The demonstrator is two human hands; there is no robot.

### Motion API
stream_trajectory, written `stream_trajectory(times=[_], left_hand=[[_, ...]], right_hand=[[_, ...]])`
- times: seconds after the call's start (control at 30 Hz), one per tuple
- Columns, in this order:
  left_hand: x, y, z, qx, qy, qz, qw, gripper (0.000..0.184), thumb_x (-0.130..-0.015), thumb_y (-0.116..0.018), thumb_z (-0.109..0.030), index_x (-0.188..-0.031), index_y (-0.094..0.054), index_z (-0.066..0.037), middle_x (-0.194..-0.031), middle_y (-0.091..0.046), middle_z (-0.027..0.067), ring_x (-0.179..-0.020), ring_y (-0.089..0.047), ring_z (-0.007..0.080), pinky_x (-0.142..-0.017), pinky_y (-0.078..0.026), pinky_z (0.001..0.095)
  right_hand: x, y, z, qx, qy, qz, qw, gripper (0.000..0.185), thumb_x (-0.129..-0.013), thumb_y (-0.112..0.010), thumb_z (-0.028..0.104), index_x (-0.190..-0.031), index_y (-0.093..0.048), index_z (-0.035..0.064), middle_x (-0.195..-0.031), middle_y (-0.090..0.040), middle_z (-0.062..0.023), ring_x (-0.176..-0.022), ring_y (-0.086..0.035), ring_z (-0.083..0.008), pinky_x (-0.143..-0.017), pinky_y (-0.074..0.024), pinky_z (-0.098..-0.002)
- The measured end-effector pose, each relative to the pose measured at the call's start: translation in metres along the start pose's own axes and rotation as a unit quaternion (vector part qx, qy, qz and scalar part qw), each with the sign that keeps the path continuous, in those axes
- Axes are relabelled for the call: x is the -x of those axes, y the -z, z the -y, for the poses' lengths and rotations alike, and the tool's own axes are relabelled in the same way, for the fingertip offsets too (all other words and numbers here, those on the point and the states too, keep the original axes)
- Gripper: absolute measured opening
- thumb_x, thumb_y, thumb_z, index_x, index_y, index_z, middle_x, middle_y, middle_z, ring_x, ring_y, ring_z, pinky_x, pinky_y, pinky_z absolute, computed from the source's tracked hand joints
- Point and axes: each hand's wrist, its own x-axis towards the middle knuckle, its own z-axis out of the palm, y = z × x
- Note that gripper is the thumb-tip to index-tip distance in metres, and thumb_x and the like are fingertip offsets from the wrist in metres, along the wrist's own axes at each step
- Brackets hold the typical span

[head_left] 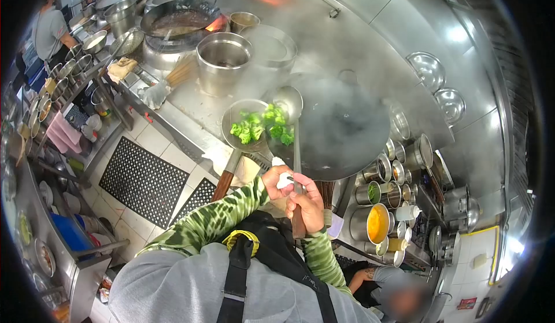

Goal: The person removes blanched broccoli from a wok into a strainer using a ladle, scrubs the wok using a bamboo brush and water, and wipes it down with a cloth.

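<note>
My right hand [307, 206] is wrapped around the handle of a long metal ladle [298, 149], near its wooden end. The ladle's bowl [289, 98] lies at the left rim of a large steaming wok [347, 144]. My left hand [277, 184] is closed on a white, cloth-like bundle [284, 179] near the wok's front edge; whether a handle is inside is hidden. Bright green broccoli [250, 128] sits in a round pan-like strainer [229, 116] with a wooden handle [222, 185]. More broccoli lies beside the ladle bowl at the wok's edge.
A tall steel pot [222, 71] stands behind the strainer. Farther back, another wok [176, 19] sits over flame. Several containers, one with orange liquid [378, 222], crowd the right side. A person [49, 31] stands at far left; another person's arm [361, 277] is at lower right.
</note>
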Motion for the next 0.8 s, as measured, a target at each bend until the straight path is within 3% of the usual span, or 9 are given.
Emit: stream_trajectory(times=[0.17,0.27,0.43,0.53,0.63,0.73,0.8], left_hand=[[0.0,0.0,-0.004,-0.001,0.03,0.036,0.999,0.019,-0.079,-0.062,-0.022,-0.088,-0.061,-0.006,-0.077,-0.064,0.0065,-0.065,-0.062,0.0172,-0.04,-0.043,0.022],[0.001,-0.006,-0.005,0.022,0.029,0.035,0.999,0.026,-0.081,-0.061,-0.021,-0.095,-0.06,0.001,-0.085,-0.064,0.0139,-0.068,-0.062,0.0204,-0.039,-0.043,0.0219],[-0.007,-0.006,-0.007,0.017,0.02,0.046,0.999,0.03,-0.082,-0.06,-0.021,-0.099,-0.059,0.003,-0.087,-0.063,0.0172,-0.071,-0.062,0.0213,-0.039,-0.044,0.0201],[-0.007,-0.01,-0.009,0.01,0.024,0.059,0.998,0.022,-0.08,-0.062,-0.022,-0.092,-0.061,-0.004,-0.082,-0.065,0.0109,-0.066,-0.062,0.0188,-0.038,-0.042,0.0197],[-0.019,-0.003,-0.01,-0.015,0.022,0.037,0.999,0.024,-0.08,-0.062,-0.026,-0.092,-0.061,-0.005,-0.08,-0.064,0.0102,-0.069,-0.062,0.0211,-0.048,-0.049,0.0264],[-0.026,0.0,-0.008,-0.013,0.041,0.072,0.996,0.028,-0.081,-0.06,-0.03,-0.096,-0.062,-0.005,-0.086,-0.064,0.0107,-0.078,-0.062,0.0246,-0.068,-0.052,0.0384],[-0.005,-0.021,-0.015,-0.034,0.059,0.079,0.995,0.032,-0.082,-0.06,-0.032,-0.098,-0.062,-0.005,-0.091,-0.064,0.0113,-0.084,-0.062,0.0261,-0.077,-0.049,0.044]], right_hand=[[0.018,-0.002,0.008,0.083,0.026,-0.024,0.996,0.044,-0.085,-0.053,-0.004,-0.127,-0.045,0.0032,-0.099,-0.054,-0.0082,-0.059,-0.054,-0.0112,-0.046,-0.0481,-0.0255],[0.035,-0.008,0.01,0.122,0.023,-0.068,0.99,0.042,-0.084,-0.053,-0.005,-0.125,-0.046,0.0022,-0.102,-0.052,-0.0084,-0.06,-0.053,-0.011,-0.046,-0.0481,-0.0257],[0.031,-0.007,-0.004,0.088,0.034,-0.114,0.989,0.041,-0.085,-0.053,-0.003,-0.125,-0.045,0.0032,-0.104,-0.051,-0.0077,-0.061,-0.054,-0.0114,-0.046,-0.048,-0.0267],[0.028,-0.014,-0.004,0.008,0.021,-0.112,0.993,0.04,-0.087,-0.053,-0.002,-0.125,-0.045,0.0044,-0.105,-0.051,-0.008,-0.063,-0.054,-0.0119,-0.048,-0.048,-0.0271],[0.025,-0.025,0.001,-0.073,-0.001,-0.094,0.993,0.038,-0.088,-0.052,-0.002,-0.125,-0.045,0.0055,-0.103,-0.052,-0.0083,-0.064,-0.054,-0.0122,-0.049,-0.0477,-0.0275],[0.02,-0.029,0.002,-0.113,-0.018,-0.062,0.991,0.037,-0.089,-0.052,-0.002,-0.124,-0.045,0.0058,-0.1,-0.052,-0.0082,-0.064,-0.053,-0.0123,-0.05,-0.0473,-0.028],[0.017,-0.031,0.002,-0.111,-0.027,-0.04,0.993,0.035,-0.089,-0.051,-0.001,-0.122,-0.046,0.0056,-0.102,-0.051,-0.0075,-0.065,-0.053,-0.0123,-0.05,-0.0467,-0.0281]])
